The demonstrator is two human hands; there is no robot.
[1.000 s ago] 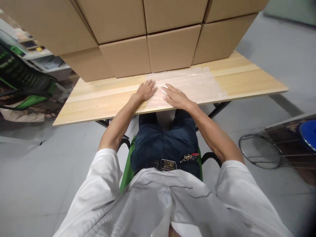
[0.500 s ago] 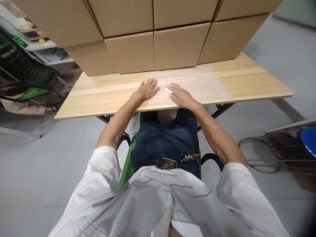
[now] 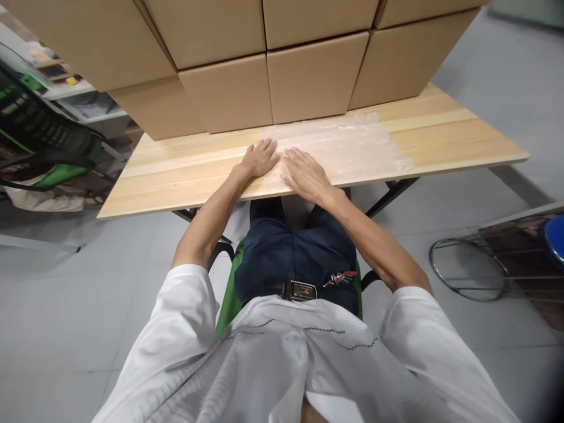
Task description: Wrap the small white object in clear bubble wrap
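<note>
"Where was the plastic film [image 3: 352, 153]?"

"On the table [image 3: 176, 170], with cardboard boxes [image 3: 315, 82] just behind it. Your left hand [image 3: 259, 158] lay open at the film's left end; your right hand [image 3: 306, 176] lay on the film, but whether it gripped anything, I couldn't tell."

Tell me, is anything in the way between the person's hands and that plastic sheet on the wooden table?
Nothing visible blocks the left hand, at the left edge of the plastic sheet, or the right hand, over it. The cardboard boxes stand beyond. Beneath the right palm is hidden.
</note>
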